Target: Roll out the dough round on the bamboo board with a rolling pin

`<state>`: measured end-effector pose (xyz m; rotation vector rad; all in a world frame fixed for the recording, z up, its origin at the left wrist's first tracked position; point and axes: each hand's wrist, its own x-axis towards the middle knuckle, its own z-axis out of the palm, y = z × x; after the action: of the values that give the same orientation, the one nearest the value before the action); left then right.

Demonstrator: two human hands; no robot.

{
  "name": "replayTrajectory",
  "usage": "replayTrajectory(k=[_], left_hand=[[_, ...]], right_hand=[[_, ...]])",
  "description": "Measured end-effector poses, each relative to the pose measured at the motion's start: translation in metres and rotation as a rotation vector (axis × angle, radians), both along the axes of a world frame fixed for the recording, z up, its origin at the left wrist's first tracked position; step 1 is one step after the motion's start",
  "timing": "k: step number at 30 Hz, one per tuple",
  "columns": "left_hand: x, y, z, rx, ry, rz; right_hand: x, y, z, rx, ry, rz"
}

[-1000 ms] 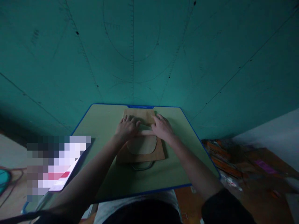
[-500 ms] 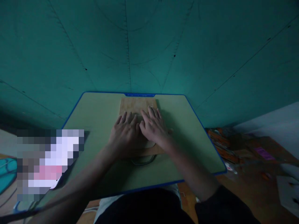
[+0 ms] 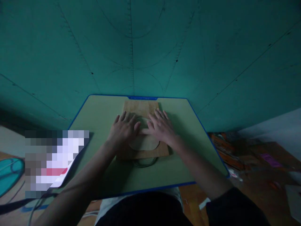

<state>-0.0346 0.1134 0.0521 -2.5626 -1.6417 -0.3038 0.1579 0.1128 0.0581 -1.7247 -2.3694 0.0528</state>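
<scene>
A wooden board [image 3: 141, 106] lies on the pale table [image 3: 101, 110] with the blue rim. On it rests a flat, pale, rounded sheet [image 3: 144, 142], its far part partly covered by fingers. My left hand [image 3: 123, 127] lies palm down over the sheet's left side, fingers spread. Over the right side, my right hand [image 3: 161, 125] is also palm down with its fingers apart. A small elongated piece, hard to make out, shows between the two hands. A thin loop [image 3: 145, 164] sticks out at the board's near edge.
At the table's left stands a blurred-out device with a bright screen [image 3: 68, 150]. A green wall [image 3: 152, 47] rises behind the table. Orange items [image 3: 225, 150] lie lower right, and a teal round object [image 3: 11, 172] sits far left.
My hands have moved apart, left and right, uncovering more of the pale sheet between and below them. The view has shifted slightly.
</scene>
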Motion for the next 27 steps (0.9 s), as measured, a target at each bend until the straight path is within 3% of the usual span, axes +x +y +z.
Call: replayTrajectory(k=[4,8,12,17,20,23,27], left_hand=[[0.011,0.030,0.004,-0.036,0.031,-0.077],[0.014,0.032,0.002,-0.018,0.040,-0.086],[0.012,-0.003,-0.003,0.036,-0.005,-0.072],[0.002,-0.066,-0.008,0.050,-0.065,-0.136],[-0.006,-0.091,-0.012,0.065,-0.044,-0.169],[-0.009,-0.091,-0.014,0.087,-0.024,-0.199],[-0.002,-0.057,-0.012,0.053,-0.055,-0.149]], right_hand=[[0.005,0.037,0.003,0.003,0.002,-0.071],[0.008,0.047,-0.003,-0.076,0.016,-0.137],[0.011,0.016,-0.011,-0.149,0.013,-0.054],[0.013,-0.058,-0.007,-0.051,0.006,0.054],[0.016,-0.091,-0.005,-0.026,0.004,0.107],[0.019,-0.092,-0.003,-0.029,0.002,0.154],[0.018,-0.048,-0.001,-0.011,-0.007,0.109]])
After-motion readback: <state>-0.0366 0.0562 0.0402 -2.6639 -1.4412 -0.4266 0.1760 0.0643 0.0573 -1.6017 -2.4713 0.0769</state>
